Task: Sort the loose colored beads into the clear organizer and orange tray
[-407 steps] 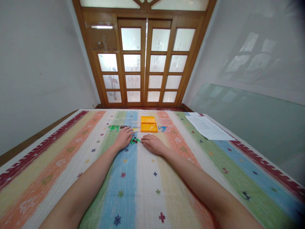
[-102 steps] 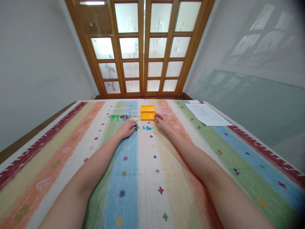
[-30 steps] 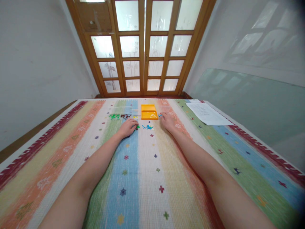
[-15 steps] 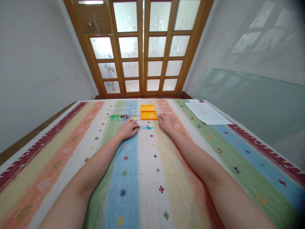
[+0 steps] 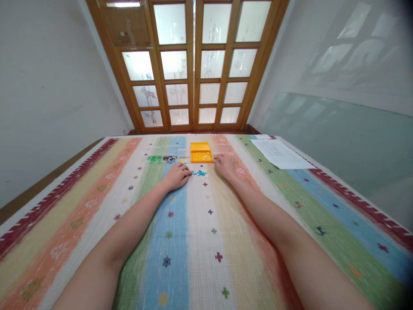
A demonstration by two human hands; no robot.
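My left hand (image 5: 178,175) rests low on the cloth, its fingers bent and close together. Its fingertips reach the left edge of a small loose heap of blue and yellow pieces (image 5: 201,173); whether a piece is between them is too small to see. Beyond the heap lies an orange box (image 5: 201,158) with its lid folded back and several whitish pieces inside. At the box's right side is my right hand (image 5: 225,166), thumb and fingers closed in a pinch beside a clear case. What those fingers hold, if anything, is hidden.
Left of the orange box, clear compartments contain green pieces (image 5: 154,159), dark brown-red pieces (image 5: 170,159) and yellow pieces (image 5: 183,159). Printed paper sheets (image 5: 280,153) lie at the back right. A striped cloth (image 5: 206,241) covers the table; glazed wooden doors (image 5: 196,82) stand behind it.
My left hand has shifted slightly right, its fingertips coming to the edge of the blue and yellow heap. My right hand stays by the orange box.
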